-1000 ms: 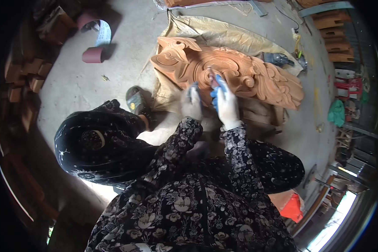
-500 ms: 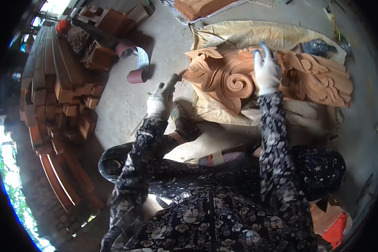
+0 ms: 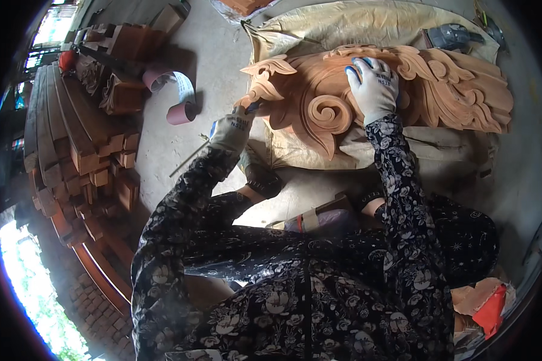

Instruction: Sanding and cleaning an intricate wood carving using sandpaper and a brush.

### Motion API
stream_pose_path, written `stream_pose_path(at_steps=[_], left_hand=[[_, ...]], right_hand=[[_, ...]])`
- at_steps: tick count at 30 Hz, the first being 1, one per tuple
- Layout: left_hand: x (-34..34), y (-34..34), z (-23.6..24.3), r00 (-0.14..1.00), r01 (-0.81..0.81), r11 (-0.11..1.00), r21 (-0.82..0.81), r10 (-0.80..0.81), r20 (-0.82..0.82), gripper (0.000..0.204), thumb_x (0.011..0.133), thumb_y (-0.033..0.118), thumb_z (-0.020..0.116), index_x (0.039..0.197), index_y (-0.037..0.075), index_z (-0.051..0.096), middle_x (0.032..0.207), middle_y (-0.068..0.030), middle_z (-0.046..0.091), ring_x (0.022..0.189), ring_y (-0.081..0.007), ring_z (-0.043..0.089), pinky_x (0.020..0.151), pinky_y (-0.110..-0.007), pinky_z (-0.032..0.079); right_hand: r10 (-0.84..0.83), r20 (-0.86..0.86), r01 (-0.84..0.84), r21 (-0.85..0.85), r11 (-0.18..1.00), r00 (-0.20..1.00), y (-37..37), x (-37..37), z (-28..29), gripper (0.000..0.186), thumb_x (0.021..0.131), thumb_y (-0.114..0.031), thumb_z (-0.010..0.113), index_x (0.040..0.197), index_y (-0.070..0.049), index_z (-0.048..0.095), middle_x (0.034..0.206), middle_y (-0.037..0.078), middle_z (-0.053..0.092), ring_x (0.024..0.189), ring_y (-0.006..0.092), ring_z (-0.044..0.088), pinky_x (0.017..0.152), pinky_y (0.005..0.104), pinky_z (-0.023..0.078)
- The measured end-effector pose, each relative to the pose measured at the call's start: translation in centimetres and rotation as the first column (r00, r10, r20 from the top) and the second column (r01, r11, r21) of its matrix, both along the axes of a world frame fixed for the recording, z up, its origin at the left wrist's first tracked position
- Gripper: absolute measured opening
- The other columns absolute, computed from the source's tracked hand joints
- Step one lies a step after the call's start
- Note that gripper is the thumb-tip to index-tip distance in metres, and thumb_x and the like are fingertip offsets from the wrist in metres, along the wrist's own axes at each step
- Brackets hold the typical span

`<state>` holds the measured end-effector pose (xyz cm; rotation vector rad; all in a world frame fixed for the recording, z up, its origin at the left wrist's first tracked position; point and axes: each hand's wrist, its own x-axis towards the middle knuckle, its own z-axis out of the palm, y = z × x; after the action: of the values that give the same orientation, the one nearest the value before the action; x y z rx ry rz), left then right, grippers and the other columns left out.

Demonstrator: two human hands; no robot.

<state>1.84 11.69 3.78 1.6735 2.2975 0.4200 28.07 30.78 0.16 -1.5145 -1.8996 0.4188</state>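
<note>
A reddish-brown carved wooden panel (image 3: pixel 319 84), with scrolls and leaf shapes, lies on a crumpled cloth in front of me. My left hand (image 3: pixel 230 131), in a white glove with blue fingertips, is closed at the panel's left leafy tip. A thin rod (image 3: pixel 189 159) slants out from under that hand's heel; its front end is hidden by the fingers. On the panel just above the big scroll rests my right hand (image 3: pixel 376 89), gloved the same way. Its fingers are bent and apart, and I see nothing in them.
A beige cloth (image 3: pixel 319 24) spreads under the panel. A curled strip of sandpaper (image 3: pixel 185 90) lies on the floor at left, beside stacked wooden beams (image 3: pixel 72 138). A dark object (image 3: pixel 451 37) sits at the cloth's far right. My crossed legs (image 3: pixel 259 246) are close in front.
My left hand has come up against the panel's left tip with the rod. My right hand has gone from fingers stretched out over the panel to bent fingers resting on it. The view has shifted slightly.
</note>
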Motion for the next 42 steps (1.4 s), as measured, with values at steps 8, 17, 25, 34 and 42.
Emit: stream_pose_path(at_steps=[8, 17, 25, 34, 42], left_hand=[[0.1, -3.7, -4.1, 0.948, 0.103, 0.857, -0.505, -0.239, -0.212, 0.056, 0.085, 0.006, 0.042, 0.136, 0.03, 0.042, 0.117, -0.019, 0.055, 0.083, -0.0372, 0.064, 0.068, -0.046, 0.053], [-0.3, -0.6, 0.8, 0.953, 0.117, 0.828, -0.548, -0.249, -0.173, 0.04, 0.09, 0.012, 0.041, 0.13, 0.014, 0.043, 0.104, -0.0183, 0.061, 0.08, -0.0352, 0.065, 0.064, -0.046, 0.053], [-6.2, 2.9, -2.3, 0.954, 0.005, 0.921, -0.389, -0.121, -0.275, 0.034, 0.097, 0.038, 0.037, 0.109, 0.013, 0.058, 0.098, -0.0221, 0.065, 0.08, -0.0392, 0.065, 0.073, -0.045, 0.052], [-14.0, -2.8, 3.4, 0.838, -0.098, 0.939, -0.328, -0.1, -0.536, 0.033, 0.091, 0.021, 0.044, 0.121, 0.027, 0.057, 0.091, -0.0122, 0.066, 0.077, -0.0322, 0.065, 0.064, -0.043, 0.053], [-6.0, 1.7, -2.2, 0.92, 0.068, 0.847, -0.528, -0.258, -0.295, 0.036, 0.095, 0.021, 0.036, 0.128, 0.021, 0.049, 0.107, -0.0157, 0.062, 0.095, -0.033, 0.063, 0.078, -0.045, 0.051]], right_hand=[[0.155, 0.433, -0.208, 0.078, 0.975, 0.888, -4.1, -0.2, -5.3, 0.03, 0.085, -0.037, 0.059, 0.101, -0.013, 0.068, 0.102, 0.005, 0.066, 0.096, 0.0248, 0.06, 0.085, 0.0398, 0.043], [0.085, 0.406, -0.098, 0.012, 0.995, 0.91, -2.6, -0.8, -2.0, 0.033, 0.083, -0.039, 0.059, 0.104, -0.015, 0.067, 0.108, 0.005, 0.062, 0.103, 0.0251, 0.055, 0.09, 0.0416, 0.04], [0.075, 0.465, -0.129, 0.087, 0.988, 0.882, 1.2, -1.5, -1.6, 0.038, 0.086, -0.041, 0.056, 0.114, -0.017, 0.063, 0.118, 0.006, 0.058, 0.114, 0.0251, 0.05, 0.099, 0.0437, 0.035], [-0.028, 0.44, -0.111, 0.288, 0.951, 0.898, 3.3, -1.9, 0.5, 0.033, 0.084, -0.04, 0.057, 0.107, -0.017, 0.065, 0.114, 0.006, 0.06, 0.108, 0.026, 0.052, 0.092, 0.043, 0.039], [0.095, 0.427, -0.148, 0.093, 0.985, 0.899, 0.9, -4.6, -1.2, 0.035, 0.085, -0.039, 0.058, 0.11, -0.016, 0.064, 0.117, 0.007, 0.058, 0.111, 0.0265, 0.051, 0.096, 0.043, 0.037]])
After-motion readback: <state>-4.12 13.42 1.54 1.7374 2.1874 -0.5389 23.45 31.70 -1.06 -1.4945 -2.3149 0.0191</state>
